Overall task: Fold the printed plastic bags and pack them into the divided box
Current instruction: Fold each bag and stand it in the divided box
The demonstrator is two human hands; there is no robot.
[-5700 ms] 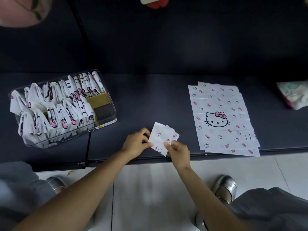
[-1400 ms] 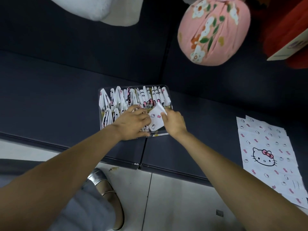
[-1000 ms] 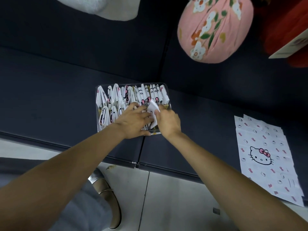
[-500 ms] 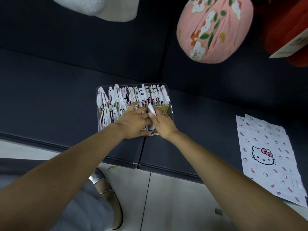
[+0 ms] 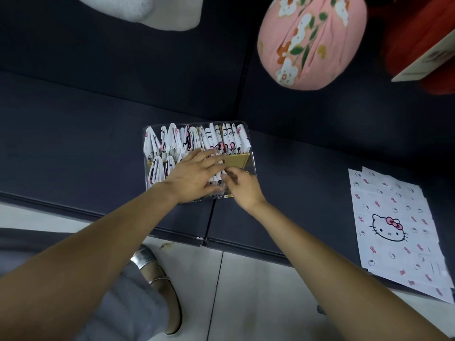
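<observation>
The clear divided box (image 5: 253, 153) sits on the dark seat, filled with upright folded printed bags (image 5: 221, 139) on both sides of a tan cardboard divider (image 5: 236, 160). My left hand (image 5: 194, 175) lies over the near row with straight fingers, pressing the bags to the left. My right hand (image 5: 243, 187) is at the near row's right end with curled fingertips on a folded bag (image 5: 223, 178). That bag is sunk into the row and mostly hidden between my hands. A stack of flat printed bags (image 5: 394, 227) lies on the seat to the right.
A pink floral cushion (image 5: 312, 40), a white plush shape (image 5: 147, 11) and a red object (image 5: 423, 45) lean on the sofa back behind the box. The seat's front edge (image 5: 98, 214) runs below my wrists, with tiled floor and a silver shoe (image 5: 157, 279) beneath.
My right hand carried the folded bag from the seat's front to the box and pushed it down into the near row. My left hand held the packed bags aside.
</observation>
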